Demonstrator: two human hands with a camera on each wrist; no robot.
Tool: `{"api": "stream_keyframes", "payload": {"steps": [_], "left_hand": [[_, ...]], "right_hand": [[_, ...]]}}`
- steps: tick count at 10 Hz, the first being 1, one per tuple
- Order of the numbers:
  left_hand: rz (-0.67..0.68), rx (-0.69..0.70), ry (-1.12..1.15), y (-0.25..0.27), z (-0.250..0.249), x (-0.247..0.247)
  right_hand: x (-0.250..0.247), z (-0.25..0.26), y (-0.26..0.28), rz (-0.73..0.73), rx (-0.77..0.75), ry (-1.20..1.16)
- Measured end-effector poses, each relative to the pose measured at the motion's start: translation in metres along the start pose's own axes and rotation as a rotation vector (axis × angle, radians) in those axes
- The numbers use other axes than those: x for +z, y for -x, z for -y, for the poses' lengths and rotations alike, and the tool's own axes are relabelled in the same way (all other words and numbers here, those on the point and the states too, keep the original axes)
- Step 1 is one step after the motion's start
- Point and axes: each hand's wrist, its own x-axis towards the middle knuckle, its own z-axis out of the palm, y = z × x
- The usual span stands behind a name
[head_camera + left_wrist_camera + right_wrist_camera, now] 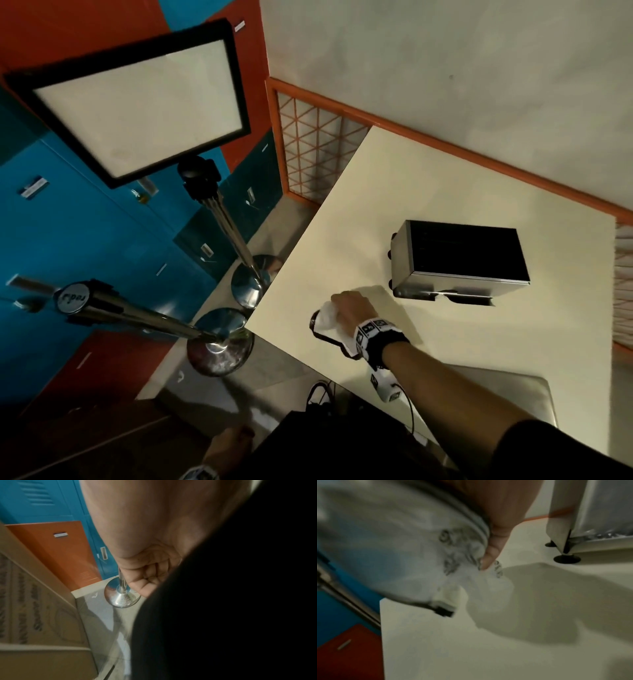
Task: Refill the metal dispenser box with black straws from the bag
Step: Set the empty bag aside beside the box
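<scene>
Right hand (349,308) is seen closed around the bag of straws (327,320) near the table's (342,222) left front corner, the fingers curled over the crumpled translucent plastic; in the right wrist view a thumb (489,559) is pressed into the gathered film. A dark round end shows at the bag's left, which is judged to be the black straw bundle seen end-on, so its long axis appears to run roughly left to right under the hand.

The metal dispenser box (459,260) stands on the same table, beyond the hand and to its right, near but not touching it. Its top is seen dark, and whether a lid is in place cannot be told. The box's long side lies roughly crosswise too, so little turning of the bundle is judged necessary.

The left hand (229,445) is hung low beside the body, off the table, fingers loosely curled and nothing held. The right hand is far the nearer to the box.
</scene>
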Motion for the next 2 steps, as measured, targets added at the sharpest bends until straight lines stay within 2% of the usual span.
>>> {"api": "stream_keyframes", "payload": {"steps": [1, 2], "left_hand": [[0.066, 0.062, 0.000, -0.005, 0.005, -0.003], [0.080, 0.019, 0.025, -0.020, 0.015, 0.003]], "right_hand": [[0.001, -0.001, -0.001, -0.061, 0.041, -0.156], [0.000, -0.002, 0.001, -0.041, 0.066, -0.195]]}}
